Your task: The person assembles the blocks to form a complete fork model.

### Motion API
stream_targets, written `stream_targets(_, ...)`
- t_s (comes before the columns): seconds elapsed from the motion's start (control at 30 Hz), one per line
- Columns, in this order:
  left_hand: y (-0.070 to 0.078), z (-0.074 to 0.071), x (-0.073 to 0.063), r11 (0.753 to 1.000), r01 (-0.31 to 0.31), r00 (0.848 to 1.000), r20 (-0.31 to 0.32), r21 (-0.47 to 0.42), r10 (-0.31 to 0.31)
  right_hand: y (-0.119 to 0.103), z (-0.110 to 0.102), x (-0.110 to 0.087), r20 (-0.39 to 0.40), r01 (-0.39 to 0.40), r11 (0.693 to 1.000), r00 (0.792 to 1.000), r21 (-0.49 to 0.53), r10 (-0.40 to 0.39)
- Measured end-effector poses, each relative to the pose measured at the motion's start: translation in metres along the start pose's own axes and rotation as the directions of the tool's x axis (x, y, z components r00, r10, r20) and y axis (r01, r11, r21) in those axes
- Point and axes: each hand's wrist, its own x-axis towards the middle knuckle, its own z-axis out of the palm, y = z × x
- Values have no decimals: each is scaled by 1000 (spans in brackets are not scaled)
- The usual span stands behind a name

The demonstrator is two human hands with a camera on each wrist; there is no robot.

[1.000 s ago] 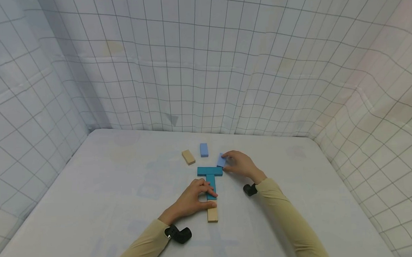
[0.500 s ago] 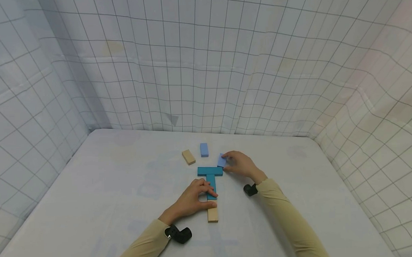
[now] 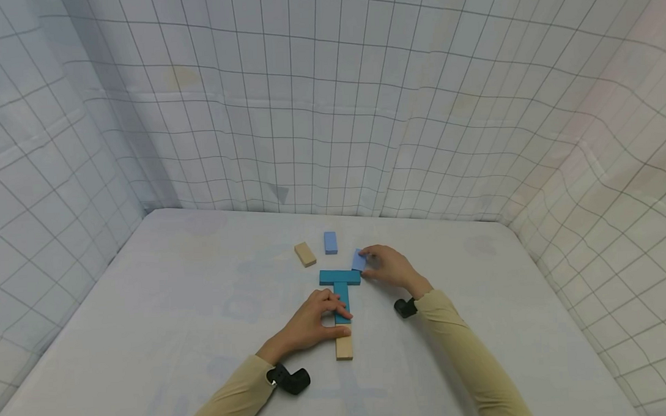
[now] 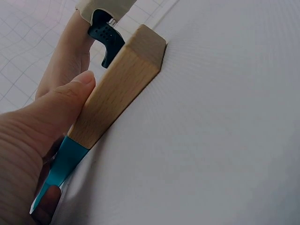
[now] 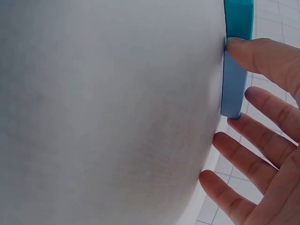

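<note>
White curtains with a dark grid surround a white table (image 3: pixel 216 322). At left, the person's left hand (image 3: pixel 309 325) has its fingers loosely bent, the thumb resting on a pale wooden rectangular block (image 3: pixel 344 348) and fingers reaching over a long teal block (image 3: pixel 341 288); these two lie end to end, touching. Farther back lies a slanted tan rectangular block (image 3: pixel 304 254), then a light-blue rectangular block (image 3: pixel 330 243). A teal crossbar block (image 3: pixel 340 277) tops the long teal block, forming a T. At its right end, a tilted periwinkle-blue rectangular block (image 3: pixel 358 261) is pinched lengthwise between thumb and fingers of the right hand (image 3: pixel 391 267); the thumb partly hides its join with the crossbar.
</note>
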Motion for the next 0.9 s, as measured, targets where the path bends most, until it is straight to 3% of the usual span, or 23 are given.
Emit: stream_targets(0.9, 0, 0, -1, 1000, -6, 1000, 2, -4, 6, -1, 0, -1, 30, -16, 1000, 999, 16, 16)
